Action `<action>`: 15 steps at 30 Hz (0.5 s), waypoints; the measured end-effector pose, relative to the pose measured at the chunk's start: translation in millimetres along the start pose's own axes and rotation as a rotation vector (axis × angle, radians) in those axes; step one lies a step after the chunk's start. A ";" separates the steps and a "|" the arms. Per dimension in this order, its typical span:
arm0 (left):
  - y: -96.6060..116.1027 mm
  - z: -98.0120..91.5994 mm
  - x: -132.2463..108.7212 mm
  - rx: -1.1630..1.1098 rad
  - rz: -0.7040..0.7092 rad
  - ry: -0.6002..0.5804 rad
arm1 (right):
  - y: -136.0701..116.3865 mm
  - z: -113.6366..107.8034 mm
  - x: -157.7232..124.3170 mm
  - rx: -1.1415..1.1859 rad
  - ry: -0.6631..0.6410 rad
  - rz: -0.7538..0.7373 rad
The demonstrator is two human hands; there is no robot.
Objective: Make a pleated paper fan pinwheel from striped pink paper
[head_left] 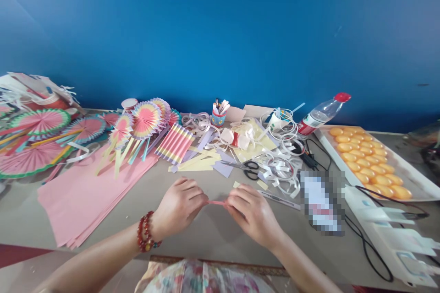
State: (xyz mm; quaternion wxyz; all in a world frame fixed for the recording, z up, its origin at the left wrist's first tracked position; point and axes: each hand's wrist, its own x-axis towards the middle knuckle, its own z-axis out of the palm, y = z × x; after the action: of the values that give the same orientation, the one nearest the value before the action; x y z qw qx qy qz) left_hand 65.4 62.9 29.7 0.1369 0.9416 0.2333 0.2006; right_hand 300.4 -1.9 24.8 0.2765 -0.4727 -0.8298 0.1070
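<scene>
Two hands work close in front of me: the left hand (178, 206) and right hand (252, 213) each pinch one end of a pink strip (217, 202), held taut between them just above the table (206, 238). I judge a harder pull could tear so narrow a piece. Just beyond the right hand lie scissors (248, 168) and white paper curls (280, 171), which a careless reach might catch

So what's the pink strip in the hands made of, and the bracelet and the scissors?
The pink strip, pinched between the left hand and right hand, looks like thin matte paper: flat, no shine. The bracelet seems to be glossy red beads, maybe glass or stone. The scissors look like grey metal blades with black, probably plastic, handles.
</scene>
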 end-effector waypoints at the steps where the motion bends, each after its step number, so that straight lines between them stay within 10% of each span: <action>1: 1.7 -1.2 0.9 0.013 -0.004 -0.013 | -1.0 -0.9 0.6 0.005 0.001 0.005; 15: 17.0 -1.9 9.4 0.016 0.031 0.065 | -6.5 -7.6 0.8 -0.010 -0.056 -0.007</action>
State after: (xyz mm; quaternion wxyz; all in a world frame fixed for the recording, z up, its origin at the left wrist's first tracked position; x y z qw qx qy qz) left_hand 78.7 53.4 40.2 0.1186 0.9391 0.2244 0.2315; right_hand 299.6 -5.3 34.3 0.2511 -0.4682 -0.8393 0.1150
